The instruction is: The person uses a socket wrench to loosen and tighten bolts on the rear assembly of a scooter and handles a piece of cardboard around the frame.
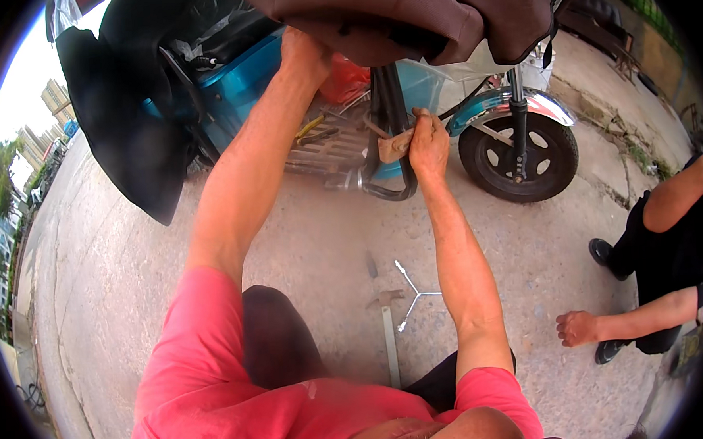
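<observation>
A blue electric scooter or trike (236,70) stands in front of me, with a brown padded cover (404,18) across its top. My left hand (307,53) reaches up under the edge of this cover, its fingers hidden. Beside the black tube frame (395,98), my right hand (428,141) is closed on a flat brown piece (395,146), rusty or wooden; I cannot tell which. A yellow-handled tool (309,128) lies on the slatted footboard (340,144) between my arms. Behind the tube shows a red bag or cloth (344,81).
On the concrete below lie a hammer (389,337) and a Y-shaped socket wrench (417,294). The front wheel (518,159) rests to the right. Another person's hand (577,328) and dark clothing are at far right. A black flap (124,128) hangs at left.
</observation>
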Action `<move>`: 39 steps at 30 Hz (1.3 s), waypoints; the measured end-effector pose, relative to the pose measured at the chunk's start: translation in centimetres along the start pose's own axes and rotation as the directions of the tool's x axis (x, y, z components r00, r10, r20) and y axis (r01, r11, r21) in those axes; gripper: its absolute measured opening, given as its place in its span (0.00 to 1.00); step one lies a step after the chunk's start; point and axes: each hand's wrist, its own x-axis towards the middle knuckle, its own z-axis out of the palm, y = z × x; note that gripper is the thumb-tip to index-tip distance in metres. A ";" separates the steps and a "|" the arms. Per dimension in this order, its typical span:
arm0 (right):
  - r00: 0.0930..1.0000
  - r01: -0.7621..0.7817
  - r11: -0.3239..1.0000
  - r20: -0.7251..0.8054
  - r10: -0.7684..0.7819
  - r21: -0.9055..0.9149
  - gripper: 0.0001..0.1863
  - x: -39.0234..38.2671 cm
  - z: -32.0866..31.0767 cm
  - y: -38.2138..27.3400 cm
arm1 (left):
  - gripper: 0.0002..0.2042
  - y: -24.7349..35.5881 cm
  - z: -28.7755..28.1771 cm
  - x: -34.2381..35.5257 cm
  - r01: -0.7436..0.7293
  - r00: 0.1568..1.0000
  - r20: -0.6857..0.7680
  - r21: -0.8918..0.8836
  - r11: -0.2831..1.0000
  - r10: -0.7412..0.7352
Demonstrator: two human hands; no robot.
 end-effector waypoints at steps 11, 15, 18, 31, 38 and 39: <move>1.000 0.015 1.000 -0.005 -0.015 -0.007 0.26 -0.4 0.3 -0.6 | 0.13 5.1 3.4 -4.9 0.553 0.765 0.601 -0.797 -0.243 -0.231; 1.000 0.000 0.999 0.004 0.000 0.044 0.26 -0.9 0.6 -0.8 | 0.21 3.5 4.0 -5.2 0.705 0.667 0.745 -0.636 -0.316 -0.010; 1.000 0.017 0.996 0.010 -0.018 0.086 0.26 -1.0 0.4 -1.5 | 0.26 4.3 3.3 -5.3 0.723 0.648 0.737 -0.517 -0.458 0.192; 0.998 0.059 0.998 0.033 -0.060 0.022 0.27 -0.3 -0.1 0.2 | 0.34 6.3 0.1 -8.5 0.782 0.542 0.772 -0.608 -0.136 -0.331; 0.995 -0.035 0.995 0.097 0.026 0.090 0.24 0.3 -0.1 0.7 | 0.20 5.9 3.0 -13.0 0.705 0.636 0.569 -0.703 0.093 -0.522; 0.993 -0.065 0.992 0.102 0.054 0.108 0.24 0.2 -0.1 0.6 | 0.19 6.4 3.7 -13.3 0.723 0.602 0.574 -0.686 0.075 -0.555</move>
